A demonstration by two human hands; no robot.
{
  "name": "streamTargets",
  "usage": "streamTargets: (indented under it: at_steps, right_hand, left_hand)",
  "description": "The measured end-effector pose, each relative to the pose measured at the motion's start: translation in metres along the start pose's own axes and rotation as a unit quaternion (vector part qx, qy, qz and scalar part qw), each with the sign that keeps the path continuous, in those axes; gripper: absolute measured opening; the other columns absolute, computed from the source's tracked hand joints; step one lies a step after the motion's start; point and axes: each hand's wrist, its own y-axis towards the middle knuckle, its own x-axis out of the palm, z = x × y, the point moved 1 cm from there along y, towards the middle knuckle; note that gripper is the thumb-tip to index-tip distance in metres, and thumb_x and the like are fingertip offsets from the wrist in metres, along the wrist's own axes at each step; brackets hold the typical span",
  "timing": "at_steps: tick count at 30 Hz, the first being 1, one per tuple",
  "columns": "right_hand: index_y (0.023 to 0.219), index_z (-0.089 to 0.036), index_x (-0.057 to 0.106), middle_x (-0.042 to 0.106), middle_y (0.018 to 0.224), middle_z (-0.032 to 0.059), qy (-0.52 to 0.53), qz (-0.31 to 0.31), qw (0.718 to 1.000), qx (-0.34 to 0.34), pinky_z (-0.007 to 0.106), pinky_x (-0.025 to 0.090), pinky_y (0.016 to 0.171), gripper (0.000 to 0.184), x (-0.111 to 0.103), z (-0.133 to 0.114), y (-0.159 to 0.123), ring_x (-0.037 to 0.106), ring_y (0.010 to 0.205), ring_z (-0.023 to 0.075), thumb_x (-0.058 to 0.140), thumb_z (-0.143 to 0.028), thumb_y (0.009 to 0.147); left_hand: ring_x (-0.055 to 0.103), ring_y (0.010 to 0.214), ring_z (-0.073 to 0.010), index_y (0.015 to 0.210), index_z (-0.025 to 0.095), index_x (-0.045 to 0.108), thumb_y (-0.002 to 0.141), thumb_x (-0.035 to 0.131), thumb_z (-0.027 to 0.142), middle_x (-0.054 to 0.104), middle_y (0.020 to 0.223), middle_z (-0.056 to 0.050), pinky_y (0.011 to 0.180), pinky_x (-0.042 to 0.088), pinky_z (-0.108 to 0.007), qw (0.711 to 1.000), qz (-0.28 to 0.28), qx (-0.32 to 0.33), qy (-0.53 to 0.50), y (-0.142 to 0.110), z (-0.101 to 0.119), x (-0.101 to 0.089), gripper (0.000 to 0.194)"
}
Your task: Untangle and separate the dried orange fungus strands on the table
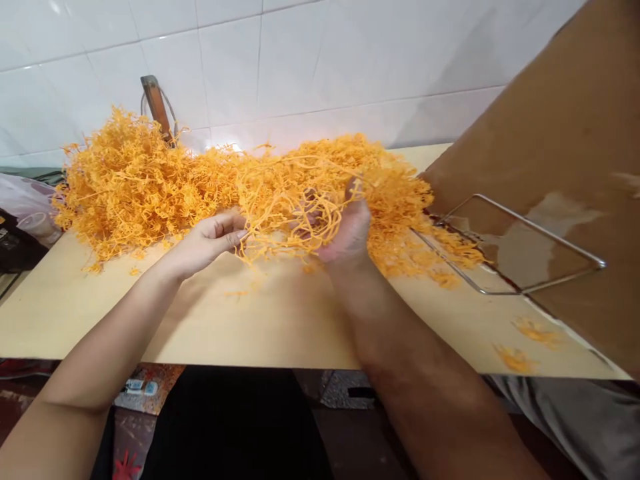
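Note:
A loose tangle of thin orange strands, plastic-looking, hangs between my two hands just above the table. My left hand pinches its left edge between thumb and fingers. Curled around its right side is my right hand, thumb up, its fingers partly hidden behind the strands. Close behind both hands lies a long heap of the same branching orange pieces, tallest at the left and spreading to the right.
The pale table runs along a white tiled wall. A bent metal wire frame leans at a brown cardboard sheet on the right. An upright brown-and-grey object stands behind the heap. Loose orange bits lie near the front right edge.

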Motion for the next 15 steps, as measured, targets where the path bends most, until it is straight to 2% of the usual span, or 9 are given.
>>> streamTargets:
  at_steps: [3, 8, 11, 15]
  right_hand:
    - [0.079, -0.02, 0.056, 0.056, 0.062, -0.0025, 0.048, -0.002, 0.998, -0.038, 0.024, 0.043, 0.047, 0.044, 0.004, 0.004, -0.002, 0.053, 0.053, 0.0104, 0.054, -0.063, 0.067]
    - [0.07, -0.016, 0.063, 0.06, 0.06, -0.0002, 0.042, -0.006, 0.999, 0.001, 0.031, 0.051, 0.063, 0.047, 0.004, 0.008, -0.004, 0.062, 0.068, 0.0176, 0.067, -0.06, 0.055]
    - [0.07, -0.018, 0.065, 0.062, 0.061, -0.0003, 0.023, -0.023, 0.999, 0.022, 0.029, 0.051, 0.06, 0.04, 0.002, 0.01, -0.006, 0.063, 0.073, 0.0178, 0.069, -0.056, 0.057]
    - [0.074, -0.021, 0.067, 0.065, 0.069, -0.0005, -0.016, -0.068, 0.997, 0.038, 0.024, 0.05, 0.056, 0.035, -0.001, 0.014, -0.011, 0.062, 0.069, 0.0135, 0.067, -0.054, 0.061]
  left_hand:
    - [0.05, 0.062, -0.0065, 0.08, 0.013, 0.056, 0.066, 0.067, 0.041, 0.054, 0.07, 0.001, 0.062, 0.04, -0.023, 0.998, 0.04, -0.011, -0.047, -0.017, -0.002, -0.006, 0.033]
    - [0.048, 0.064, -0.0063, 0.081, 0.013, 0.059, 0.066, 0.066, 0.037, 0.056, 0.073, 0.001, 0.063, 0.038, -0.022, 0.997, 0.068, -0.016, -0.028, -0.033, -0.005, -0.006, 0.03]
    - [0.048, 0.067, -0.0062, 0.084, 0.013, 0.06, 0.068, 0.065, 0.035, 0.057, 0.077, 0.0, 0.065, 0.039, -0.021, 0.997, 0.07, -0.007, -0.012, -0.037, -0.002, -0.003, 0.028]
    - [0.047, 0.062, -0.0051, 0.081, 0.013, 0.06, 0.068, 0.065, 0.033, 0.056, 0.071, 0.001, 0.059, 0.038, -0.019, 0.999, 0.051, -0.007, -0.01, -0.049, 0.007, -0.005, 0.024]
